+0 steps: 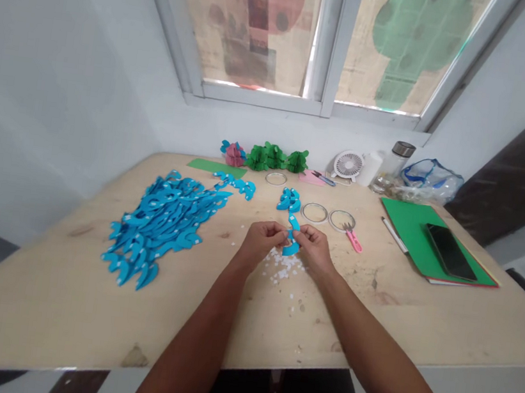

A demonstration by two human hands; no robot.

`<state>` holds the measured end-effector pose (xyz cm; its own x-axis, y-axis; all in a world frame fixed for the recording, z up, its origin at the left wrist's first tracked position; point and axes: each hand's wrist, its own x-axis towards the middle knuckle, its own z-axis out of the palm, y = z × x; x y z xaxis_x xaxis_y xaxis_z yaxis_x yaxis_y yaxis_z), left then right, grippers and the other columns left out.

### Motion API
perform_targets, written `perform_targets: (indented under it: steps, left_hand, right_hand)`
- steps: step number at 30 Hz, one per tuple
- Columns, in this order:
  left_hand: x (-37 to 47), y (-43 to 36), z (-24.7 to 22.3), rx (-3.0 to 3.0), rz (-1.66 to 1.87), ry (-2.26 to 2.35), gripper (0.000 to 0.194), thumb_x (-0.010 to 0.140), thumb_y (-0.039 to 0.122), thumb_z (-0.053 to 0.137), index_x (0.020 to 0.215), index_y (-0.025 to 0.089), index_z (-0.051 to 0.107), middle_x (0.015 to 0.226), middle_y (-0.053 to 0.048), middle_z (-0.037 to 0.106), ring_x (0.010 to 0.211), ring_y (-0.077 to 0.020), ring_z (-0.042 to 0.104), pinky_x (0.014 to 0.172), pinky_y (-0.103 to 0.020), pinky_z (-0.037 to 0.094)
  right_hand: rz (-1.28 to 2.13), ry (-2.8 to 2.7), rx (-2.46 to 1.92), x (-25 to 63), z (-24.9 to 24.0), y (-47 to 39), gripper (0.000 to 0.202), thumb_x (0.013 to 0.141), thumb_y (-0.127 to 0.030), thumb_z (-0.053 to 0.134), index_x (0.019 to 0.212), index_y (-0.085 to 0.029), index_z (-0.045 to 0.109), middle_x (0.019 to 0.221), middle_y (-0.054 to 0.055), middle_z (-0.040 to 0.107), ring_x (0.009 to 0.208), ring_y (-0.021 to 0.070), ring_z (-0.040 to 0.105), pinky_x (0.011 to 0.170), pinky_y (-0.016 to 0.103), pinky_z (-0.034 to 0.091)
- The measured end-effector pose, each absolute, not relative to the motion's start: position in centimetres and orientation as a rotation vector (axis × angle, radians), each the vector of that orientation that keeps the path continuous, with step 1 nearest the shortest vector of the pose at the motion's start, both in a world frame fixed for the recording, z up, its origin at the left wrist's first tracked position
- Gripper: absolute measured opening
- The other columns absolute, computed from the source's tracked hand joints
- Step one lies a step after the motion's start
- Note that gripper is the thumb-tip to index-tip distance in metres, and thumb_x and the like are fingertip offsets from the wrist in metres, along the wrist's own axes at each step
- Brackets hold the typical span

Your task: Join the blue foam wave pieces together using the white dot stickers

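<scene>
- We hold the blue piece (pixel 291 250) low over the desk (pixel 205 334), our left grip (pixel 261 241) pinching its left side and our right grip (pixel 315 248) its right, probably to steady something so light.
- White scraps (pixel 285 266) lie under and nearer us than our hands, perhaps left there to stay in one spot.
- Our blue pile (pixel 167 216) sits well apart on the left, seemingly leaving us elbow room.
- A small blue cluster (pixel 290 200) lies just beyond our hands, apparently kept separate.
- Pink snips (pixel 354 239) lie near our right, likely for easy reach.
</scene>
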<state>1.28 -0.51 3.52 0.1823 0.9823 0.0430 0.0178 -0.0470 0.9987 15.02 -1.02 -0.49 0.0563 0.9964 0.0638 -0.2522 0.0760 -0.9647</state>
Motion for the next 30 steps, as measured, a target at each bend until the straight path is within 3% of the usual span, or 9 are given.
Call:
perform_targets:
  steps: [11,21,30]
  left_hand:
    - [1.8,-0.69,3.03,1.296,1.112,1.023,0.017,0.062,0.03,0.067,0.057,0.014,0.063,0.052,-0.001,0.062,0.048,-0.0111,0.054,0.049,-0.022,0.043]
    - [1.53,-0.56,2.75,1.333,1.045,0.963,0.02,0.059,0.033,0.069,0.057,0.014,0.061,0.05,-0.001,0.061,0.046,-0.0111,0.053,0.047,-0.022,0.043]
    - [1.6,-0.56,2.83,1.355,1.03,0.971,0.016,0.06,0.029,0.066,0.056,0.014,0.061,0.05,-0.001,0.061,0.046,-0.0112,0.053,0.046,-0.021,0.042]
  right_hand:
    - [1.165,-1.023,-1.011,14.99,-1.12,-0.66,0.028,0.06,-0.043,0.071,0.064,-0.018,0.059,0.048,-0.004,0.053,0.042,0.0093,0.043,0.043,0.022,0.031]
    - [1.196,-0.94,-0.966,15.07,-0.29,-0.94,0.023,0.059,-0.036,0.072,0.067,-0.018,0.06,0.049,-0.005,0.051,0.044,0.0083,0.042,0.046,0.022,0.031]
    - [1.149,-0.946,-1.0,14.94,-0.55,-0.62,0.024,0.059,-0.037,0.071,0.067,-0.018,0.06,0.05,-0.005,0.052,0.044,0.008,0.041,0.044,0.021,0.031]
